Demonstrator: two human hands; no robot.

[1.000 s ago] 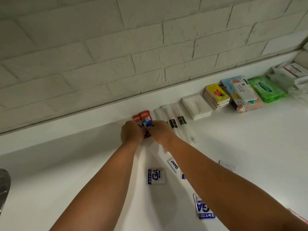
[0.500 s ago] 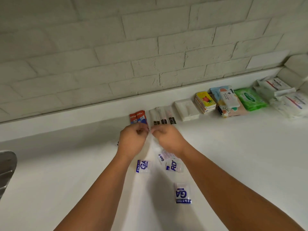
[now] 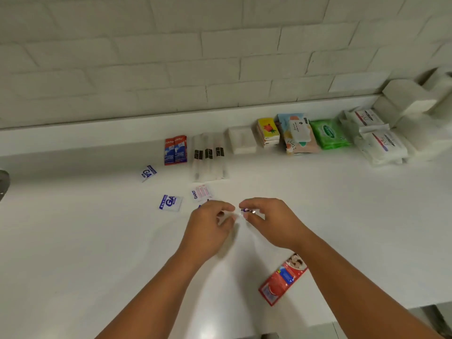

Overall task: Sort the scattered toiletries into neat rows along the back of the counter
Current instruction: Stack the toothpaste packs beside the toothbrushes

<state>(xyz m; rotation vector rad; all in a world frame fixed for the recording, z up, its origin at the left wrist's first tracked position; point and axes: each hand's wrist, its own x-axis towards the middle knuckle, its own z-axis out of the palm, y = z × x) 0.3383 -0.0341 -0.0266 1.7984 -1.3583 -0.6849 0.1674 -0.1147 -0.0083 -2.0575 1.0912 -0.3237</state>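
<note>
Pinching a small white sachet (image 3: pixel 244 211) with blue print, the right hand (image 3: pixel 271 223) holds it just above the middle of the white counter (image 3: pixel 73 241). The left hand (image 3: pixel 208 226) has its thumb and curled fingers closed on the sachet's other edge, though blur softens that grip.

Three more loose sachets lie just behind the left hand. A pink-printed sachet (image 3: pixel 201 193) is nearest, a blue-and-white sachet (image 3: pixel 170 203) lies to its left, and a tilted sachet (image 3: pixel 148 172) sits further back. A red strip of sachets (image 3: pixel 282 280) lies at an angle near the front edge, beside the right forearm.

Along the back of the counter runs a row. From the left it holds two red toothpaste sachets (image 3: pixel 175 150) side by side, clear-wrapped sticks (image 3: pixel 210 155) with black bands, a white pack (image 3: pixel 242 140), a stack of yellow packs (image 3: pixel 267 132), a pastel wipes pack (image 3: pixel 297 134), a green wipes pack (image 3: pixel 329 134) and white wrapped packs (image 3: pixel 376 138). White paper rolls (image 3: pixel 411 101) are piled in the far right corner. A grey metal object (image 3: pixel 3 182) shows at the left edge.
</note>
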